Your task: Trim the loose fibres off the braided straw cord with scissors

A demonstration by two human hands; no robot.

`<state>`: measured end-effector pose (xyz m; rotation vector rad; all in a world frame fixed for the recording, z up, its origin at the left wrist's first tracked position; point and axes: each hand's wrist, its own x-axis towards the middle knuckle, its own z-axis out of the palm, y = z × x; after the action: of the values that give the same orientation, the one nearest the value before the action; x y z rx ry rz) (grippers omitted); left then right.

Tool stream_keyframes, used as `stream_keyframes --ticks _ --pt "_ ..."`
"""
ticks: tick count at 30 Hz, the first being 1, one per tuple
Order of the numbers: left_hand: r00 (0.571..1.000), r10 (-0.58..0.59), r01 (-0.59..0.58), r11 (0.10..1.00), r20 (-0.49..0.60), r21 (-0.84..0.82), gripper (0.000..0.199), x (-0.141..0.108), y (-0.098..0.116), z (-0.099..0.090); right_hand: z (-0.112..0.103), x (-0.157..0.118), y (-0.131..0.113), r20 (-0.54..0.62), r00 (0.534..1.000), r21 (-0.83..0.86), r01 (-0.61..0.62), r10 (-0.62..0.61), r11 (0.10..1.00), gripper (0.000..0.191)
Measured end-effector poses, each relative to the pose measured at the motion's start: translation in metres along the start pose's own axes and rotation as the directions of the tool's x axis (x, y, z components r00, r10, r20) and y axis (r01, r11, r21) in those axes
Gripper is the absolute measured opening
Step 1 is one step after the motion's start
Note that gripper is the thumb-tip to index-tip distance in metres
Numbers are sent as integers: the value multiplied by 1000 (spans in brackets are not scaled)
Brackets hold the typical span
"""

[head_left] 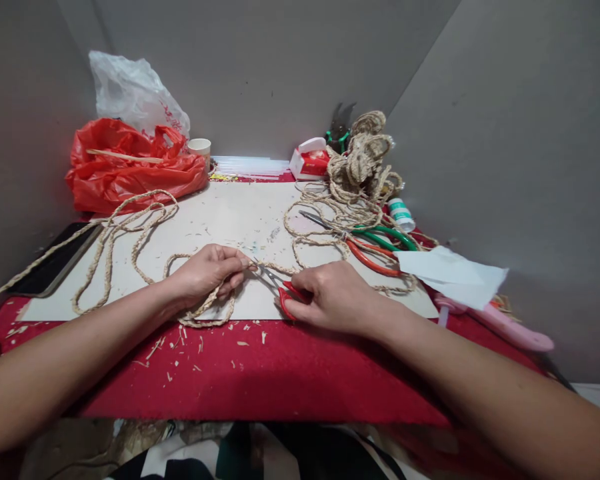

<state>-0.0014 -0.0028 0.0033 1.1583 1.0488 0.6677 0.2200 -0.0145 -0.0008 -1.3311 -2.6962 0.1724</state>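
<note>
My left hand (216, 268) is closed, pinching a braided straw rope (143, 247) between thumb and fingers over the middle of a white board (220, 210). Loops of the rope trail leftward past the board's edge. My right hand (330, 295) grips a small pair of scissors (284, 301) by its red handles. The blades point left and reach the rope right at my left fingertips. Whether they touch or cut it cannot be made out. More rope continues rightward behind my right hand.
Green-and-orange-handled pliers (380, 248) lie among rope coils (363, 160) on the right. A pink glue gun (510, 323) sits under white paper (455, 273). Left are a red plastic bag (130, 173), a paper cup (200, 148) and a dark phone-like slab (55, 260). Straw scraps litter the red cloth (220, 387).
</note>
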Motion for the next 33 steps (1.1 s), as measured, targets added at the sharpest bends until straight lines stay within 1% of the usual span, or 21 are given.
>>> stream_keyframes --ticks 5,8,13,16,19,23,25,27,30,33 --pt "999 -35 36 999 41 -13 21 -1 2 -2 1 -1 1 -29 999 106 48 -45 993 34" --pt "998 -34 35 999 62 -21 21 -2 2 -2 0 -2 2 -44 998 178 45 -38 983 34" --pt "998 -24 29 997 61 -72 19 -1 1 -4 -1 -2 1 4 1000 296 -3 2 955 30" --pt "998 -22 28 995 63 -96 19 0 -1 -6 0 -2 -1 -6 1000 283 -21 24 959 30" --pt "997 -26 31 997 70 -68 18 0 -2 -7 -2 -1 -2 1 999 301 -44 46 952 31" --pt "997 -25 29 998 69 -48 15 -1 -1 -6 -3 -2 0 68 998 430 -47 20 902 29" --pt "997 -28 32 997 74 -63 15 -1 -1 -6 0 -2 3 69 998 472 -35 3 881 27" --pt "996 -25 34 994 84 -102 15 0 0 -6 2 -1 5 35 999 513 -36 20 858 29" --pt "995 -6 25 982 103 -186 13 0 1 -7 3 2 5 -53 995 621 -34 86 783 35" --pt "993 17 10 974 117 -228 10 -3 3 -6 -3 5 2 -187 964 706 -2 189 708 39"
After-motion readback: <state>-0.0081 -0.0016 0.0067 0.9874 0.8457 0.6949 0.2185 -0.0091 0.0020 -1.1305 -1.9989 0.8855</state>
